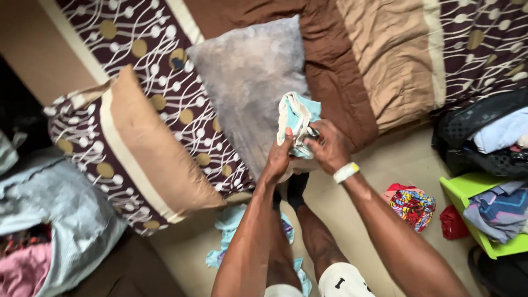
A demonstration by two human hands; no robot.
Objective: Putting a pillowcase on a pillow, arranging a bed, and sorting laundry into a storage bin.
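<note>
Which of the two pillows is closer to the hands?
The plain grey pillow, lying right behind both hands; the brown patterned pillow sits farther left.

Soft, even indoor light, faint shadows, no glare; sharp centre (edges bowed by wide-angle distortion).

the light blue and white garment gripped by the left hand and right hand looks like thin, soft, crumpled cotton cloth, matt. the grey pillow behind it has a plush, velvety nap. the patterned pillow and bedspread are smooth woven cloth with a faint sheen. the green bin is smooth plastic. the white wristband looks rubbery. the floor is smooth and matt.
</note>
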